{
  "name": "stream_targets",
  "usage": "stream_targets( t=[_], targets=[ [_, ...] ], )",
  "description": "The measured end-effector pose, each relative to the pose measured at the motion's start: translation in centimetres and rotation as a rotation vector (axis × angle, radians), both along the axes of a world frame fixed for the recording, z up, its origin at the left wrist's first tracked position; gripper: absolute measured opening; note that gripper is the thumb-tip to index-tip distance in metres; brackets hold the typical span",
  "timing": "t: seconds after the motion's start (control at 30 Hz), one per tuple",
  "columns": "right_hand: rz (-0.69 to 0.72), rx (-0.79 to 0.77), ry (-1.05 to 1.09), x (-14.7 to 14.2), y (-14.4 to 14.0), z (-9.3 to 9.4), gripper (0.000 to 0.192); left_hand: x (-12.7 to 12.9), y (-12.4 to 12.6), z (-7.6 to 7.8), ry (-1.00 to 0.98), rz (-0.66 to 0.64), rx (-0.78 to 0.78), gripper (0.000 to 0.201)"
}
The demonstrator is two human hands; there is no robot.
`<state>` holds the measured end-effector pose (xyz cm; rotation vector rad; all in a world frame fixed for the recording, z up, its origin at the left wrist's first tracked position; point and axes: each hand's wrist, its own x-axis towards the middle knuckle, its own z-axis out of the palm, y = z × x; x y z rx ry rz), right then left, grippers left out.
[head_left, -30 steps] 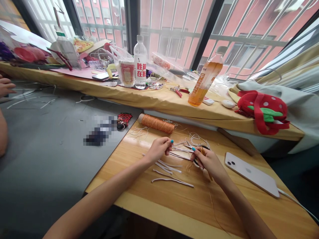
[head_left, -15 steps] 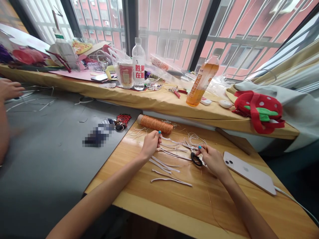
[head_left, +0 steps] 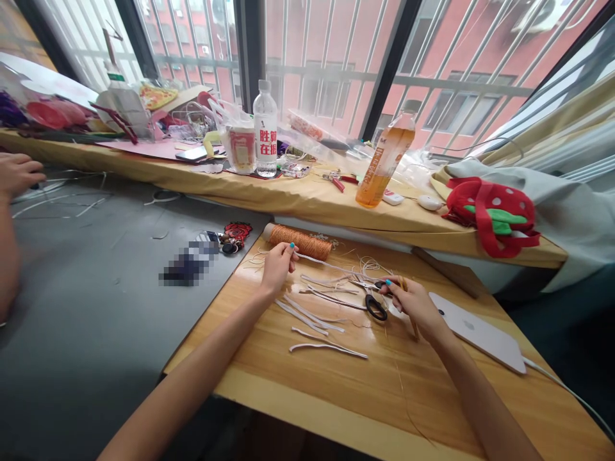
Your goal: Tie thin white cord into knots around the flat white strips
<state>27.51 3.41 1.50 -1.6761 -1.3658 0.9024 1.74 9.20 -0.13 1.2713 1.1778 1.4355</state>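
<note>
A white cord (head_left: 327, 263) is stretched above the wooden table (head_left: 298, 390) between my two hands. My left hand (head_left: 277, 267) pinches its left end between thumb and finger. On the other side, my right hand (head_left: 412, 305) is closed on the cord near its right end; a golden-brown thread also appears around its fingers. Black-handled scissors (head_left: 376, 308) lie beside my right fingertips, blades toward the left, one handle partly covered. Cut white cord pieces (head_left: 331, 349) lie below my hands. Behind my left hand rests a spool of orange thread (head_left: 302, 241).
A white phone (head_left: 478, 330) with a cable lies at the right. Along the cluttered ledge stand a water bottle (head_left: 266, 131) and an amber drink bottle (head_left: 387, 160), with a red bag (head_left: 490, 208) farther right. Another person's hand (head_left: 18, 174) is at the left edge.
My left hand has moved left and a little up, drawing the white cord straighter. My right hand stays near the scissors, with its fingers slightly shifted.
</note>
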Motion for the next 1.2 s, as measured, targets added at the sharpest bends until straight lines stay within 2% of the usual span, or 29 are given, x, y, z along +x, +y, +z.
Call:
stream_targets(
  t=[0.2,0.43,0.73,0.83,0.93,1.03,1.2],
  targets=[
    [-0.039,-0.005,0.195,-0.3,-0.6,1.3,0.038,0.2,-0.3,0.6,-0.056,-0.065,0.014,0.024],
    [-0.138,0.117,0.296,0.2,-0.3,0.9,0.036,0.6,-0.9,1.5,-0.049,-0.149,0.006,0.020],
    [-0.172,0.243,0.271,0.5,-0.2,1.1,0.036,1.0,-1.2,1.3,-0.114,-0.318,-0.040,0.024],
    [-0.190,0.255,0.149,0.5,-0.3,1.2,0.039,0.9,-1.1,1.4,-0.161,-0.295,-0.043,0.023],
    [-0.210,0.248,-0.198,0.5,-0.6,1.5,0.036,0.7,-0.9,1.3,-0.176,-0.247,-0.061,0.022],
    [-0.178,0.258,-0.524,0.5,-0.6,1.5,0.035,0.7,-0.7,1.0,-0.105,-0.195,-0.033,0.020],
    [-0.118,0.206,-0.711,1.3,-0.1,0.6,0.028,0.6,-0.8,0.5,0.069,-0.115,0.055,0.017]
  ],
)
